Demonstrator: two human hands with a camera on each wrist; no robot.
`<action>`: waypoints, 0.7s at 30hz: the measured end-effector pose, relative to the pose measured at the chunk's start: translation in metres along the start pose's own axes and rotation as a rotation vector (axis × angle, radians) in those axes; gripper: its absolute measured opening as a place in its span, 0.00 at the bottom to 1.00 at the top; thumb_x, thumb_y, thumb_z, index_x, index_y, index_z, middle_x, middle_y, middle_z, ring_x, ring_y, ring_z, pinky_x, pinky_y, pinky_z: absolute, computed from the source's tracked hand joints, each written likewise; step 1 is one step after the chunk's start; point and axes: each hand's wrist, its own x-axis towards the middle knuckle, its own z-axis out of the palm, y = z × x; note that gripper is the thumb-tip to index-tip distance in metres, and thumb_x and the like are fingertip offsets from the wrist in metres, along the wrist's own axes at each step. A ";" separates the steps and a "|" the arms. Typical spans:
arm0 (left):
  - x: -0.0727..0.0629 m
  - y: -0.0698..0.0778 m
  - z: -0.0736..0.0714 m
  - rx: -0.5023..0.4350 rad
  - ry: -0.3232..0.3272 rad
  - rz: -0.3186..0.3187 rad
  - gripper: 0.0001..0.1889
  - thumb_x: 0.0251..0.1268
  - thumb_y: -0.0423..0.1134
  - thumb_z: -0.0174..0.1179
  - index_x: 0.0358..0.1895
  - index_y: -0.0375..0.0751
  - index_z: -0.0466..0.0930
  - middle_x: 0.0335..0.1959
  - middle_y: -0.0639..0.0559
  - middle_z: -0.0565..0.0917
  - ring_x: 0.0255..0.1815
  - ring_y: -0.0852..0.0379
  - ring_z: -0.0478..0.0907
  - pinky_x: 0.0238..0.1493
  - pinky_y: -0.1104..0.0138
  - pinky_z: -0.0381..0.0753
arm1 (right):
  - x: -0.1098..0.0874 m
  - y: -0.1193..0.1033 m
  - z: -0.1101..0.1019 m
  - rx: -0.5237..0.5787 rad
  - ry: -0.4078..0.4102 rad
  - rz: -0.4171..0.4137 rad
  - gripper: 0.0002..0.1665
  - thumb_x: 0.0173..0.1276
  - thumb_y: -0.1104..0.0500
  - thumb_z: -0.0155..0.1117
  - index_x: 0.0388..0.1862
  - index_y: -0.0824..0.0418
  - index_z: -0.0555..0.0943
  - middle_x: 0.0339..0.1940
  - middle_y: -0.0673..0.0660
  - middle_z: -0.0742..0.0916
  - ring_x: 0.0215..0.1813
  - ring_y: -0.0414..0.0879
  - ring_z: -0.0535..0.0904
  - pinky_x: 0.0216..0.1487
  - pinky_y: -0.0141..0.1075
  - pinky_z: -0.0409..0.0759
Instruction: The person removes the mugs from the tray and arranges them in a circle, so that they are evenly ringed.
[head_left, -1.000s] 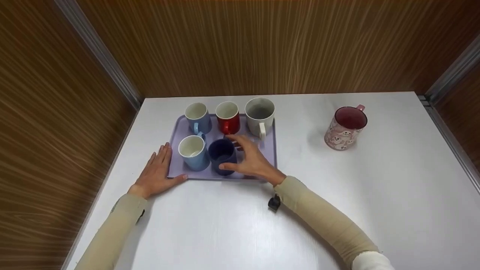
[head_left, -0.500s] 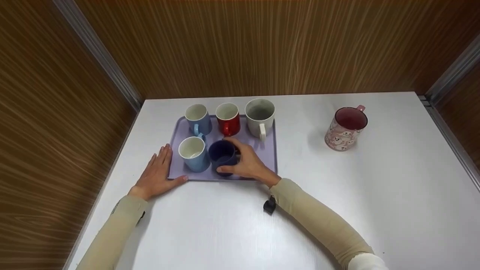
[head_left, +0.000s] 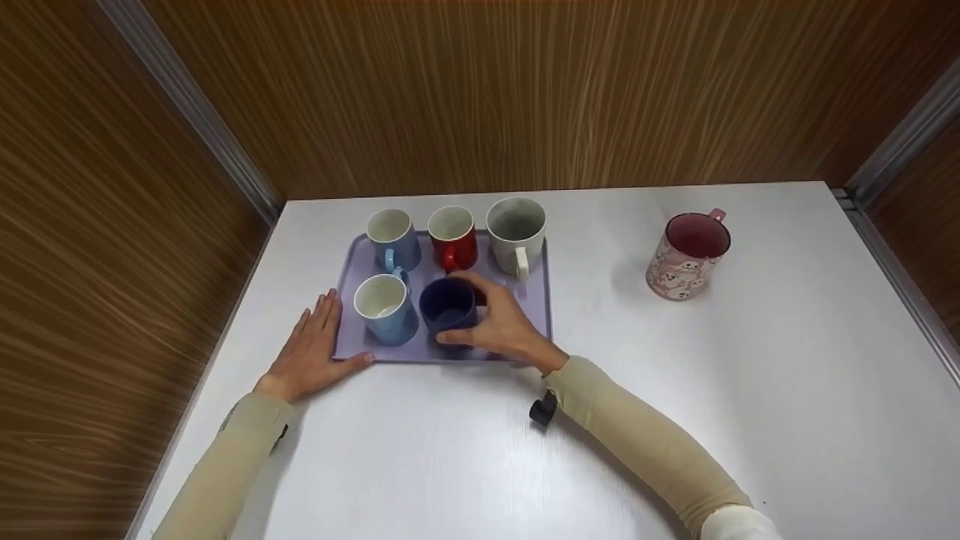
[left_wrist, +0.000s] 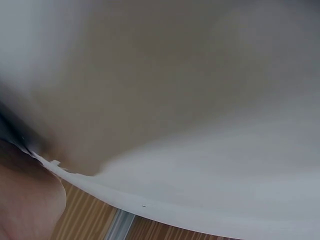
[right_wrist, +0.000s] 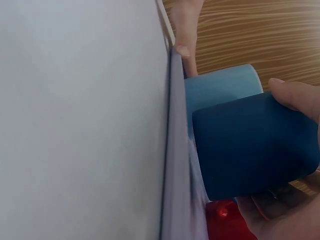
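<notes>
My right hand [head_left: 499, 322] grips a dark navy mug [head_left: 448, 306] by its sides, thumb in front and fingers behind. In the right wrist view the navy mug [right_wrist: 255, 145] sits between thumb and fingers; whether its base touches the tray I cannot tell. The lilac tray [head_left: 534, 307] lies under it. My left hand [head_left: 307, 352] lies flat with spread fingers at the tray's front left corner, its thumb along the front edge. Beside the navy mug stands a light blue mug [head_left: 391, 319]. Behind are another blue mug [head_left: 400, 251], a red mug [head_left: 459, 251] and a larger white mug [head_left: 512, 259].
A pink patterned mug [head_left: 679, 270] stands on the white table [head_left: 420, 450], right of the tray. Wood-grain panels [head_left: 450, 97] rise behind and at the sides. The left wrist view shows mostly blurred table surface and part of a hand [left_wrist: 30, 205].
My right thumb and fingers have closed in around the navy mug, and it has shifted very slightly to the right. The left hand stays at the tray corner.
</notes>
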 end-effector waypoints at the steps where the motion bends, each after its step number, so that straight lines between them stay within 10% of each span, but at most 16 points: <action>1: 0.000 0.000 0.000 -0.002 -0.002 -0.002 0.65 0.67 0.75 0.60 0.87 0.31 0.37 0.90 0.37 0.40 0.91 0.38 0.36 0.89 0.43 0.38 | -0.002 -0.002 -0.002 0.001 0.000 -0.005 0.50 0.48 0.54 0.92 0.71 0.52 0.78 0.61 0.48 0.88 0.62 0.46 0.84 0.68 0.44 0.81; 21: 0.001 0.000 -0.004 -0.007 -0.013 -0.011 0.66 0.67 0.76 0.59 0.87 0.31 0.36 0.90 0.37 0.39 0.91 0.39 0.35 0.89 0.43 0.38 | -0.043 -0.023 -0.040 -0.003 0.031 -0.132 0.52 0.47 0.53 0.92 0.72 0.59 0.79 0.64 0.54 0.87 0.61 0.49 0.85 0.64 0.48 0.85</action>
